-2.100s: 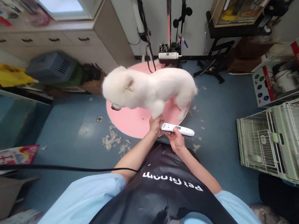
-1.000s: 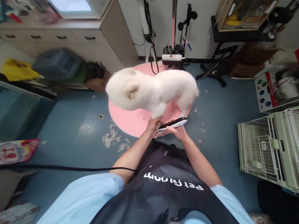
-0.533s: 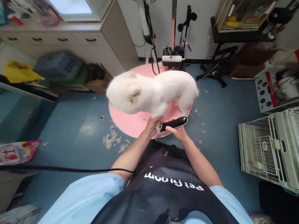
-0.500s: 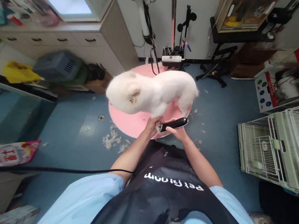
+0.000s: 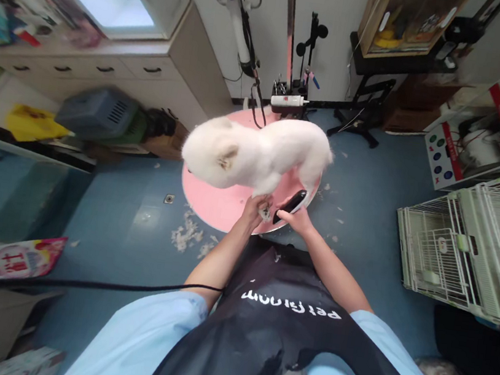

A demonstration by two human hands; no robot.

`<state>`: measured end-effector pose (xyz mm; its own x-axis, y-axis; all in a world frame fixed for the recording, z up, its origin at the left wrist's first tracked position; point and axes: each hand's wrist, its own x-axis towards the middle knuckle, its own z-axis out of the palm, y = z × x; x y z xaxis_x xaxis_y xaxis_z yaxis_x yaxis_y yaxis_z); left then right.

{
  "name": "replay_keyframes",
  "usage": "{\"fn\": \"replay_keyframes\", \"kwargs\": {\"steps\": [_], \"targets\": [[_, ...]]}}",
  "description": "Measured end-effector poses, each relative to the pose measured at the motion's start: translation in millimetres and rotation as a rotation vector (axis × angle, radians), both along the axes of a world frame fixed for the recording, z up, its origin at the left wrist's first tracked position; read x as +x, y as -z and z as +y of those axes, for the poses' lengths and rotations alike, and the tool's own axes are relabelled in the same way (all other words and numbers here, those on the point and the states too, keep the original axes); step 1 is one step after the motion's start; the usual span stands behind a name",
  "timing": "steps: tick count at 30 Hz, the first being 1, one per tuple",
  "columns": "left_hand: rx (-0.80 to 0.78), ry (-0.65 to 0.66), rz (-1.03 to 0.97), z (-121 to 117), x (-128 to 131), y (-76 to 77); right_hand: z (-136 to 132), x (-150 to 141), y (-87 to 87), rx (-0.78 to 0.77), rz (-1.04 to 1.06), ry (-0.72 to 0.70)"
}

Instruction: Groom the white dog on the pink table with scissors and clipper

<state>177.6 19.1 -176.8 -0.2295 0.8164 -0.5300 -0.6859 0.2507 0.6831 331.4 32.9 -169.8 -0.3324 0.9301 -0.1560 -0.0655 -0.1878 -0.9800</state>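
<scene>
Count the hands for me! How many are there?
2. The left hand holds a front paw of the white dog; the right hand holds the clippers near that paw. Some fingers are partly hidden.

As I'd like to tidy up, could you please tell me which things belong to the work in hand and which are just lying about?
In use:
white dog on the pink table, a front leg in the left hand
clipper in the right hand

Lying about:
fur clumps on the floor
blue-grey pet carrier
wire cage
</scene>
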Motion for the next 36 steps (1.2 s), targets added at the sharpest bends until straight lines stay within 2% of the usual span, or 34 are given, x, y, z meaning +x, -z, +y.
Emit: {"fn": "replay_keyframes", "kwargs": {"steps": [4, 9, 14, 20, 24, 31, 36], "targets": [[-0.006, 0.035, -0.010, -1.1, -2.0, 0.1, -2.9, -9.0, 10.5, -0.254, 0.150, 0.207], [-0.008, -0.021, -0.062, -2.4, 2.1, -3.5, -11.6, -21.0, 22.2, -0.377, 0.236, 0.238], [-0.021, -0.103, -0.090, -2.0, 9.4, -6.3, -18.5, -24.5, 25.4, -0.355, 0.229, 0.325], [-0.089, -0.131, -0.055, -1.2, 12.8, -3.4, -28.4, -26.8, 24.3, -0.328, 0.163, 0.285], [-0.086, -0.157, -0.054, -0.9, 15.6, -6.6, -28.3, -26.4, 18.7, -0.315, 0.172, 0.369], [-0.055, -0.141, -0.176, -1.0, 19.4, -22.9, -33.9, -27.5, 13.2, -0.298, 0.144, 0.320], [-0.093, -0.163, -0.186, 0.8, 18.8, -20.6, -31.6, -26.4, 15.4, -0.276, 0.141, 0.312]]}}
